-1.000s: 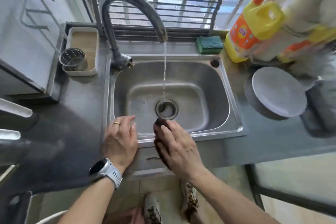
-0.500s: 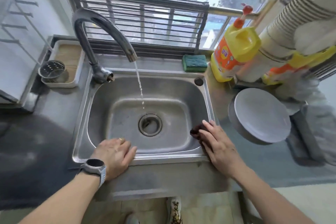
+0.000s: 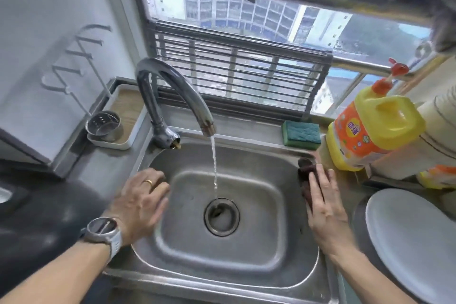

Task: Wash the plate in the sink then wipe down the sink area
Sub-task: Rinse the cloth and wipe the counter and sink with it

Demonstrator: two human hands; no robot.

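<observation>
The right hand (image 3: 323, 207) is pressing a dark maroon cloth (image 3: 308, 181) flat-fingered onto the stainless steel sink (image 3: 222, 269) rim, while the left hand (image 3: 140, 202) is resting open on the opposite rim.

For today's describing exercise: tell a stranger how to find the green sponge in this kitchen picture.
Start at the steel sink under the window, then follow its back rim to the far right corner. The green sponge lies flat on the ledge there, just left of the yellow and orange detergent bottle. Unlike the dark cloth under the right hand, it is a teal block with a lighter green edge, and nobody is touching it.
</observation>
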